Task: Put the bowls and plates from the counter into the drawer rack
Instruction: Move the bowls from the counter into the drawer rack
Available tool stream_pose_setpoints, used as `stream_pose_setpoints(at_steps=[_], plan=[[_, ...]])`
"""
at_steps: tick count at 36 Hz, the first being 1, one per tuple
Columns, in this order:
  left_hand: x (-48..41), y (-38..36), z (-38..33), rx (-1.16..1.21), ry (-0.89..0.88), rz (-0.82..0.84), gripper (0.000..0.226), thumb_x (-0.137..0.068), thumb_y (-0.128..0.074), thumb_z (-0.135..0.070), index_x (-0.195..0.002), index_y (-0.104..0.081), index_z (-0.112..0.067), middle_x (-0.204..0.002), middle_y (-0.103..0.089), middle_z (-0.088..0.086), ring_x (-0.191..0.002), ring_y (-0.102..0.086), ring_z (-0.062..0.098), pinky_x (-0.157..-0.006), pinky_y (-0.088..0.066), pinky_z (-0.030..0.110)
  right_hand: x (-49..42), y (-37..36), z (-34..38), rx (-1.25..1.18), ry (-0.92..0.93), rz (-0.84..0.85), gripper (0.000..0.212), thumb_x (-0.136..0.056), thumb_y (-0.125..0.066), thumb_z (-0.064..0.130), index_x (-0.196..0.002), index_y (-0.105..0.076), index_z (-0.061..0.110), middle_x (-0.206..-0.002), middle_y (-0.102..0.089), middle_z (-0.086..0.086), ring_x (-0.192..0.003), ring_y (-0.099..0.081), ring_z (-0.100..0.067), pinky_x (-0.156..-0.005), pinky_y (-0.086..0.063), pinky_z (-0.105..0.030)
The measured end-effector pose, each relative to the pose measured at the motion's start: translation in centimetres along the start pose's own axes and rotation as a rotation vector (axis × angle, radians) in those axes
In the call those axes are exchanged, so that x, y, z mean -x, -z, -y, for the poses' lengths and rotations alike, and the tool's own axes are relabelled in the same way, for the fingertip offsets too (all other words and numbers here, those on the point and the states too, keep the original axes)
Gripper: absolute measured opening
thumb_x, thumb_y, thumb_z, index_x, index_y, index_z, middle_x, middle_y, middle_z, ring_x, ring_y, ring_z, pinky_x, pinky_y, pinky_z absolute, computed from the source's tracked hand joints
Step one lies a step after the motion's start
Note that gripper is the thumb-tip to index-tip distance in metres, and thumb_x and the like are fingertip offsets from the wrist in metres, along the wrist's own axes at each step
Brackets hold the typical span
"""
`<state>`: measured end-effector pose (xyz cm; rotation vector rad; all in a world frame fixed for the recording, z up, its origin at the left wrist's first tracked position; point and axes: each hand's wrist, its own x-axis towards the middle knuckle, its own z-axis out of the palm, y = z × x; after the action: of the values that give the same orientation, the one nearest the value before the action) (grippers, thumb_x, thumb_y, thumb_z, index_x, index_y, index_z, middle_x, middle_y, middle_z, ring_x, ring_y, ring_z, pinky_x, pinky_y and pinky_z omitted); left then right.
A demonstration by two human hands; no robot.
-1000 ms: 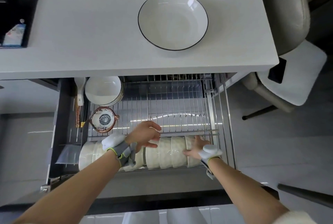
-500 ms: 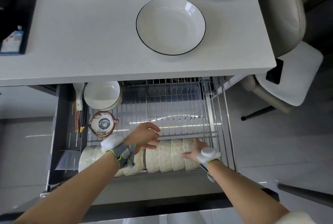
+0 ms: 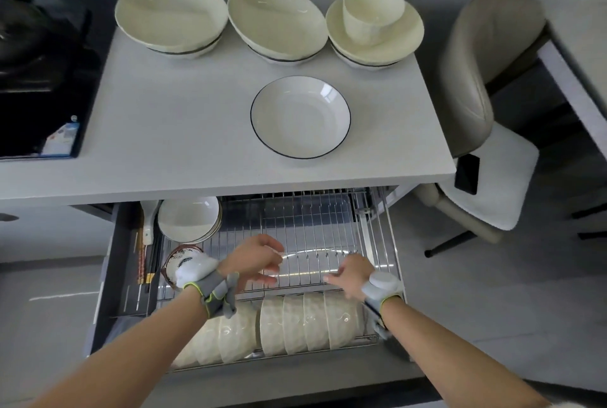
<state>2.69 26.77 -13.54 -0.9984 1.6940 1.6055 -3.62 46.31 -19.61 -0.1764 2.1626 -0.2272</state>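
Both hands, left hand (image 3: 254, 258) and right hand (image 3: 353, 276), hover released and empty above the drawer rack (image 3: 315, 227), just beyond its row of bowls (image 3: 295, 325); next move, judged: reach forward to the rimmed plate (image 3: 300, 117) on the tabletop (image 3: 164, 118).

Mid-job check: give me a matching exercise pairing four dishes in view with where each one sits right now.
Things:
1. black-rimmed plate
2. cup
3. row of white bowls
4. patterned bowl

Places:
A. standing on edge along the front of the drawer rack
B. in the rack's left side, partly hidden by the left wrist
C. alone, flat, on the counter near its front edge
D. inside the rightmost stack of dishes at the counter's back

Pairs: 1-C, 2-D, 3-A, 4-B
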Motion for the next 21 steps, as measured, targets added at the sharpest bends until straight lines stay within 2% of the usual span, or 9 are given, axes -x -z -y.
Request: stream_pose_setpoints(at_steps=[2, 3, 6, 9, 11, 15, 21], plan=[[0.6, 0.4, -1.0, -0.009, -0.029, 0.007, 0.025, -0.088, -0.053, 0.003, -0.113, -0.058, -0.002, -0.102, -0.055, 0.016, -0.087, -0.056, 0.022, -0.078, -0.056, 0.038, 1.6, 1.8, 1.2, -0.036, 0.028, -0.003, 0.048, -0.089, -0.058, 0.044, -0.054, -0.044, 0.014, -0.052, -0.049, 0.0, -0.081, -0.071, -0.023, -0.07, -0.053, -0.027], [0.7, 0.3, -1.0, -0.019, -0.03, 0.02, 0.024, -0.088, -0.054, 0.003, -0.111, -0.057, -0.003, -0.102, -0.055, 0.016, -0.087, -0.056, 0.022, -0.076, -0.057, 0.037, 1.9, 2.0, 1.3, -0.057, 0.034, 0.006, 0.048, -0.089, -0.058, 0.044, -0.054, -0.044, 0.014, -0.053, -0.05, 0.0, -0.084, -0.072, -0.023, -0.068, -0.053, -0.025], [1.6, 1.0, -2.6, -0.044, -0.062, 0.052, 0.022, -0.087, -0.054, 0.003, -0.108, -0.058, -0.005, -0.1, -0.055, 0.015, -0.081, -0.057, 0.019, -0.07, -0.058, 0.033, 3.0, 4.2, 2.5, -0.152, 0.071, 0.0, 0.045, -0.087, -0.06, 0.044, -0.056, -0.05, 0.013, -0.056, -0.056, -0.004, -0.078, -0.073, -0.024, -0.063, -0.051, -0.023], [2.9, 2.2, -4.5, -0.031, -0.137, 0.089, 0.02, -0.087, -0.056, 0.002, -0.105, -0.058, -0.006, -0.1, -0.057, 0.015, -0.08, -0.06, 0.02, -0.061, -0.06, 0.028, 4.2, 6.2, 3.9, -0.292, 0.12, -0.05, 0.037, -0.084, -0.066, 0.039, -0.084, -0.066, 0.003, -0.074, -0.065, -0.012, -0.063, -0.067, -0.019, -0.072, -0.058, -0.034], [3.5, 2.8, -5.6, -0.012, -0.174, 0.102, 0.019, -0.086, -0.058, 0.003, -0.103, -0.059, -0.006, -0.1, -0.059, 0.015, -0.08, -0.061, 0.021, -0.056, -0.057, 0.023, 4.5, 7.3, 4.6, -0.381, 0.135, -0.098, 0.031, -0.081, -0.071, 0.035, -0.088, -0.064, 0.005, -0.075, -0.066, -0.009, -0.054, -0.061, -0.014, -0.066, -0.06, -0.034], [4.1, 5.2, -8.9, 0.067, -0.266, 0.027, 0.016, -0.085, -0.061, 0.001, -0.099, -0.062, -0.005, -0.096, -0.063, 0.015, -0.077, -0.064, 0.02, -0.053, -0.056, 0.021, 5.5, 11.2, 7.4, -0.541, 0.181, -0.229, 0.023, -0.079, -0.073, 0.032, -0.08, -0.06, 0.013, -0.066, -0.062, -0.004, -0.045, -0.055, -0.01, -0.045, -0.05, -0.02], [3.8, 8.5, -14.1, 0.14, -0.348, -0.036, 0.015, -0.086, -0.056, 0.003, -0.1, -0.061, -0.001, -0.087, -0.06, 0.014, -0.071, -0.061, 0.02, -0.057, -0.057, 0.026, 5.9, 16.7, 11.3, -0.738, 0.213, -0.401, 0.024, -0.078, -0.075, 0.03, -0.078, -0.064, 0.008, -0.058, -0.06, -0.003, -0.047, -0.053, -0.013, -0.044, -0.046, -0.022]])
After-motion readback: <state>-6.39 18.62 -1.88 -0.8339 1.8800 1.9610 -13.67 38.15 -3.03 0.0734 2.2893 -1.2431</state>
